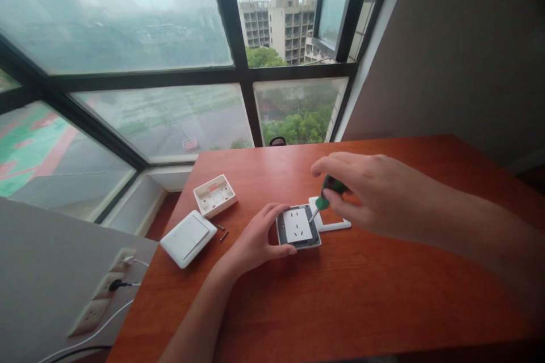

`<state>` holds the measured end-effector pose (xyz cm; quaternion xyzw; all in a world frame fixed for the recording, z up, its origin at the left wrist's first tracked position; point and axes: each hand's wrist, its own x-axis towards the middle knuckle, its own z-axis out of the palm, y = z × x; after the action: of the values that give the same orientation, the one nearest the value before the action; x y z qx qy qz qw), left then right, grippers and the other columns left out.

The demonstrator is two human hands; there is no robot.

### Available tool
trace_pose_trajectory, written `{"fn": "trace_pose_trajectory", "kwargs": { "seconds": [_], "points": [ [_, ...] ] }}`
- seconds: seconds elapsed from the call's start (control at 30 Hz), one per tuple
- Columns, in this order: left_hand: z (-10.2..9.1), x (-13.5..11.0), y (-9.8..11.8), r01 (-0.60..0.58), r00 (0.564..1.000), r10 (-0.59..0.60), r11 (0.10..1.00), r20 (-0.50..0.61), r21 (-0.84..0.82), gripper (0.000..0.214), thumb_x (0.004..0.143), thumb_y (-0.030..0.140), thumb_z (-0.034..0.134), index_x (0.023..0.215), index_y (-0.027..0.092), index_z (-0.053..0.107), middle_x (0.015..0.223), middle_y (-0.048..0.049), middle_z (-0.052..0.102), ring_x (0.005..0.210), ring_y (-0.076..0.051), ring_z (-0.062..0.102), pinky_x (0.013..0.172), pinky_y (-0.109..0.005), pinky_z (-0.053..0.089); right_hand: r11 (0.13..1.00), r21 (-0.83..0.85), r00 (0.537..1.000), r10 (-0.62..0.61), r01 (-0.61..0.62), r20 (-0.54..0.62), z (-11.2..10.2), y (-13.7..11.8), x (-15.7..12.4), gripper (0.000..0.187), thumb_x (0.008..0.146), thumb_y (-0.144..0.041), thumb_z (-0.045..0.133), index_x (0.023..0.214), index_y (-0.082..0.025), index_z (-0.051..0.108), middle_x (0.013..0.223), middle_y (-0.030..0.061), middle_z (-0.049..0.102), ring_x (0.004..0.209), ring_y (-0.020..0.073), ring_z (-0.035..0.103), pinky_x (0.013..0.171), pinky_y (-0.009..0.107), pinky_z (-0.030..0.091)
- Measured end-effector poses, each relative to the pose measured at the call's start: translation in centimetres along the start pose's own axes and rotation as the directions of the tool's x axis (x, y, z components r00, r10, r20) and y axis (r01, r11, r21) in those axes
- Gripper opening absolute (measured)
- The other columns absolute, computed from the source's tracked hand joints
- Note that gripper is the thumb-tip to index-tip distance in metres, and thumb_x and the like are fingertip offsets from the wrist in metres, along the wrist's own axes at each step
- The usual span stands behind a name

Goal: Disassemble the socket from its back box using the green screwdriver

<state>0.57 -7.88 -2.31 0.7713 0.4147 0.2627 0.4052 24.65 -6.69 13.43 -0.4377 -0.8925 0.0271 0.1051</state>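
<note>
My right hand [353,187] is closed around the green handle of a screwdriver [322,202]. The tool leans, its metal tip at the right side of a wall socket [297,226] with a white face and dark grey surround. Thumb and fingers of my left hand [258,236] grip that socket from its left side on the table. Partly behind the socket and under the screwdriver lies a white cover frame [336,227]. Two screws [223,235] rest to the left of my left hand. Whether the tip sits in a screw head is too small to tell.
A white switch [188,239] and an open white mounting box [215,195] lie on the left of the reddish wooden table [340,306]. Wall outlets [102,286] with plugged-in cables are below the table's left edge. Windows [170,113] stand behind.
</note>
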Motion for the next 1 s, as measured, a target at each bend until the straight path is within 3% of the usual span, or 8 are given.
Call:
{"fn": "trace_pose_trajectory", "kwargs": {
  "seconds": [0.1,0.27,0.33,0.43,0.63,0.73,0.83,1.0],
  "points": [
    [0.0,0.03,0.01,-0.006,1.0,0.006,1.0,0.0,0.001,0.074,0.069,0.03,0.081,0.134,0.026,0.047,0.133,-0.0096,0.051,0.123,-0.029,0.05,0.107,-0.042,0.04,0.993,0.092,0.997,-0.075,0.072,0.025,-0.27,-0.21,-0.13,0.031,0.081,-0.022,0.055,0.112,-0.023,0.054,0.103,0.0027,0.066,0.079,0.0173,0.061,0.059,0.027,0.034],
    [-0.03,0.08,0.13,-0.001,1.0,0.001,1.0,0.002,0.001,0.074,0.069,0.03,0.081,0.134,0.026,0.047,0.132,-0.0096,0.051,0.122,-0.029,0.05,0.106,-0.043,0.041,0.999,-0.041,0.999,0.034,-0.036,-0.03,0.04,-0.59,0.35,0.02,0.093,-0.033,0.042,0.088,-0.021,0.058,0.084,0.0032,0.064,0.068,0.0181,0.058,0.057,0.029,0.031],
    [-0.02,0.08,0.11,-0.001,1.0,0.001,1.0,0.003,-0.008,0.073,0.069,0.03,0.081,0.133,0.026,0.048,0.132,-0.0098,0.051,0.121,-0.029,0.05,0.106,-0.043,0.041,1.0,-0.002,1.0,-0.011,0.011,-0.025,-0.02,-0.57,0.38,0.013,0.087,-0.024,0.046,0.094,-0.021,0.057,0.091,0.0037,0.065,0.07,0.0173,0.058,0.058,0.028,0.032],
    [0.01,0.04,0.03,-0.006,1.0,0.006,1.0,0.003,-0.006,0.073,0.069,0.031,0.081,0.134,0.026,0.047,0.133,-0.0098,0.051,0.122,-0.029,0.05,0.107,-0.043,0.04,0.996,0.034,0.996,-0.082,0.083,-0.02,-0.36,-0.56,0.28,0.031,0.076,-0.017,0.053,0.107,-0.021,0.055,0.107,0.0064,0.064,0.08,0.0185,0.059,0.06,0.028,0.034],
    [0.0,0.04,0.05,-0.003,1.0,0.003,1.0,0.007,0.011,0.073,0.07,0.03,0.08,0.134,0.026,0.046,0.133,-0.0094,0.05,0.123,-0.029,0.049,0.107,-0.042,0.04,0.976,-0.179,0.992,0.121,-0.126,-0.041,-0.12,-0.5,0.72,0.023,0.091,-0.038,0.045,0.082,-0.021,0.059,0.07,0.0037,0.063,0.061,0.0192,0.057,0.053,0.029,0.028],
    [-0.04,0.05,0.06,-0.002,1.0,0.002,1.0,0.012,0.006,0.073,0.069,0.03,0.081,0.133,0.026,0.046,0.134,-0.0094,0.05,0.123,-0.029,0.049,0.107,-0.042,0.039,1.0,-0.009,1.0,-0.004,0.004,-0.005,-0.24,-0.37,0.6,0.013,0.083,-0.019,0.05,0.092,-0.02,0.059,0.089,0.0045,0.065,0.072,0.0174,0.06,0.061,0.027,0.037],
    [-0.05,0.02,0.04,-0.007,1.0,0.007,1.0,0.012,0.005,0.073,0.069,0.03,0.081,0.134,0.026,0.046,0.134,-0.009,0.05,0.123,-0.028,0.049,0.107,-0.041,0.039,0.992,0.098,0.996,-0.086,0.085,0.011,-0.41,-0.28,0.4,0.032,0.077,-0.014,0.054,0.109,-0.019,0.056,0.108,0.0069,0.063,0.082,0.0169,0.061,0.067,0.026,0.041],
    [-0.03,0.01,-0.01,-0.002,1.0,0.002,1.0,0.01,0.009,0.073,0.07,0.03,0.081,0.133,0.026,0.046,0.133,-0.009,0.05,0.123,-0.028,0.05,0.107,-0.041,0.04,0.994,-0.077,0.997,0.069,-0.072,-0.043,0.24,-0.11,0.8,0.024,0.092,-0.035,0.045,0.104,-0.02,0.059,0.088,0.0056,0.067,0.071,0.021,0.062,0.06,0.03,0.037]
  ]
}}
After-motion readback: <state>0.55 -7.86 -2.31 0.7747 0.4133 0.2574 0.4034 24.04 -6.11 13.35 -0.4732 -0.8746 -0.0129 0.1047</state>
